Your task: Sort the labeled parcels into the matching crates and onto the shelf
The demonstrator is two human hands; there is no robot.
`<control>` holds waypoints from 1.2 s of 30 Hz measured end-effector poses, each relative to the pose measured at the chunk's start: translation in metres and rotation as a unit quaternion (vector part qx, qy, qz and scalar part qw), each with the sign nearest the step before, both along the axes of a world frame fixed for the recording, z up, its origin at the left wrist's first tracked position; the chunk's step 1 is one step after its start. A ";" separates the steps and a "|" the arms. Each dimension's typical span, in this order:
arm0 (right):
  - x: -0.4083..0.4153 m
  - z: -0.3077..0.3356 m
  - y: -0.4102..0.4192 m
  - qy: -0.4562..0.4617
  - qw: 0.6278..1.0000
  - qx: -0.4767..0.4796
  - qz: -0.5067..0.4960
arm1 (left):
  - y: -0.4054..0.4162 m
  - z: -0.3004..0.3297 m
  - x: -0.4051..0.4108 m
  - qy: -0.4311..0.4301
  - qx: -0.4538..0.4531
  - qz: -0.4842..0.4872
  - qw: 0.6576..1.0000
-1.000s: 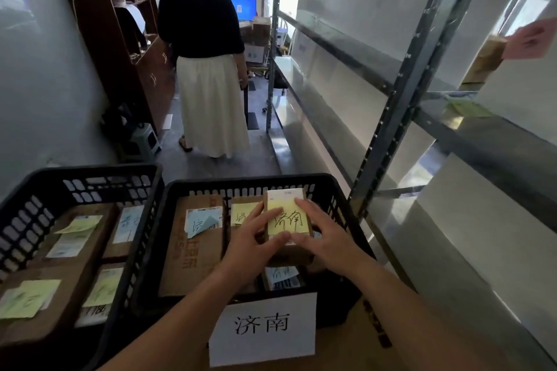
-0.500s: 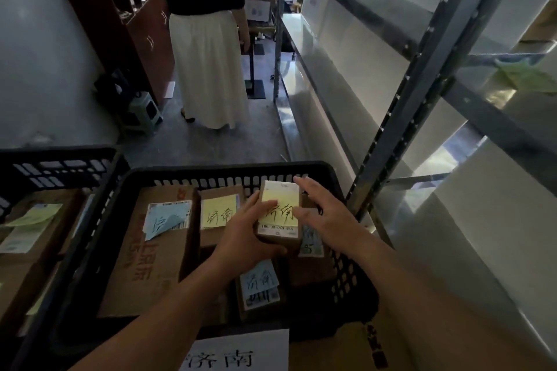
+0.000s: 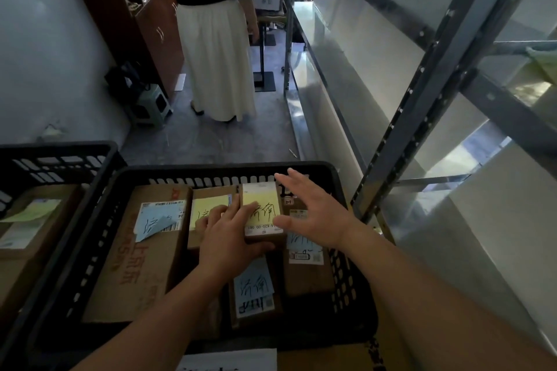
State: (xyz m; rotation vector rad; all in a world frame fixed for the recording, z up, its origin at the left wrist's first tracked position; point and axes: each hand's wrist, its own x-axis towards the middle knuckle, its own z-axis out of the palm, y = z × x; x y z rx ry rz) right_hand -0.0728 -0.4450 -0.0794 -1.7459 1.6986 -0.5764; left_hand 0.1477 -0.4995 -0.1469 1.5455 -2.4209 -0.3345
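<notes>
A small brown parcel with a yellow handwritten note [image 3: 261,208] lies in the black crate [image 3: 235,172] among several other labeled boxes. My left hand [image 3: 224,239] rests against its left side and near edge, thumb under the front, fingers straight. My right hand [image 3: 313,214] hovers just to the parcel's right with fingers spread, off the box. A large carton with a blue note [image 3: 141,250] fills the crate's left side. Another parcel with a blue note [image 3: 256,292] lies nearer me.
A second black crate [image 3: 57,159] with parcels stands to the left. A grey metal shelf rack [image 3: 422,75] runs along the right. A person in a white skirt [image 3: 217,60] stands in the aisle ahead, beside a brown cabinet [image 3: 150,24]. A white paper sign [image 3: 229,360] hangs below the crate.
The yellow-noted parcel went down into the crate beside the other boxes. My right hand let go and opened out to the right. The view tipped further downward.
</notes>
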 end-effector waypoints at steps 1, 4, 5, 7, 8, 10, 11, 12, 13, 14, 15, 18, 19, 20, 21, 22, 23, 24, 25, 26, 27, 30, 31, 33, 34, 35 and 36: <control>0.000 0.000 -0.001 0.021 1.000 0.001 0.011 | -0.002 -0.002 0.001 -0.010 0.000 -0.001 1.000; -0.001 0.002 -0.003 0.063 0.998 -0.001 0.026 | -0.005 -0.007 0.004 -0.035 -0.001 -0.002 0.999; -0.001 0.003 -0.003 0.066 0.997 0.000 0.027 | -0.006 -0.008 0.005 -0.043 -0.002 -0.002 0.999; -0.002 0.005 -0.003 0.066 0.998 0.003 0.026 | -0.007 -0.009 0.006 -0.056 -0.009 -0.001 0.998; -0.002 0.005 -0.003 0.067 0.997 0.003 0.025 | -0.008 -0.010 0.005 -0.062 -0.012 0.000 0.998; -0.002 0.006 -0.001 0.073 0.997 0.001 0.027 | -0.008 -0.012 0.004 -0.077 -0.017 -0.002 0.997; -0.002 0.006 0.000 0.078 0.997 0.000 0.028 | -0.007 -0.015 0.004 -0.089 -0.022 -0.005 0.996; -0.002 0.006 0.000 0.083 0.996 -0.001 0.029 | -0.007 -0.017 0.004 -0.103 -0.027 -0.011 0.994; -0.002 0.005 0.001 0.088 0.996 -0.002 0.030 | -0.007 -0.019 0.004 -0.119 -0.033 -0.016 0.992; -0.002 0.005 0.002 0.094 0.995 -0.002 0.031 | -0.008 -0.020 0.004 -0.138 -0.040 -0.022 0.989; -0.003 0.005 0.003 0.100 0.995 -0.002 0.031 | -0.009 -0.021 0.003 -0.159 -0.049 -0.027 0.986; -0.003 0.005 0.007 0.111 0.993 -0.002 0.031 | -0.013 -0.019 0.003 -0.217 -0.066 -0.035 0.973; -0.003 0.006 0.008 0.114 0.993 -0.002 0.031 | -0.013 -0.018 0.003 -0.223 -0.064 -0.035 0.972; -0.003 0.006 0.010 0.116 0.993 -0.003 0.032 | -0.012 -0.016 0.003 -0.221 -0.060 -0.036 0.973; -0.003 0.007 0.012 0.118 0.992 -0.004 0.031 | -0.011 -0.013 0.004 -0.211 -0.056 -0.039 0.975; -0.002 0.009 0.014 0.121 0.992 -0.006 0.030 | -0.008 -0.010 0.005 -0.197 -0.053 -0.040 0.978; -0.002 0.011 0.017 0.124 0.992 -0.007 0.030 | -0.006 -0.006 0.007 -0.179 -0.047 -0.040 0.982; -0.002 0.014 0.019 0.127 0.991 -0.008 0.031 | -0.005 -0.001 0.010 -0.161 -0.038 -0.042 0.985; -0.001 0.017 0.022 0.129 0.991 -0.008 0.033 | -0.004 0.005 0.013 -0.144 -0.025 -0.048 0.988; -0.001 0.020 0.025 0.130 0.991 -0.007 0.034 | -0.004 0.011 0.017 -0.128 -0.009 -0.060 0.990; -0.001 0.024 0.028 0.130 0.991 -0.005 0.034 | -0.005 0.018 0.021 -0.112 0.010 -0.075 0.991; 0.000 0.036 0.041 0.138 0.990 0.003 0.026 | -0.005 0.041 0.036 -0.087 0.054 -0.111 0.989; 0.001 0.040 0.047 0.144 0.989 0.004 0.023 | -0.004 0.048 0.041 -0.088 0.059 -0.116 0.988; 0.003 0.048 0.058 0.153 0.988 0.005 0.012 | -0.002 0.064 0.049 -0.096 0.062 -0.121 0.986; 0.005 0.053 0.064 0.155 0.988 0.003 0.003 | -0.001 0.071 0.051 -0.103 0.059 -0.122 0.985; 0.006 0.057 0.071 0.157 0.988 0.001 -0.005 | -0.001 0.079 0.053 -0.110 0.057 -0.125 0.984; 0.008 0.061 0.078 0.159 0.987 0.000 -0.013 | 0.000 0.087 0.054 -0.116 0.054 -0.131 0.983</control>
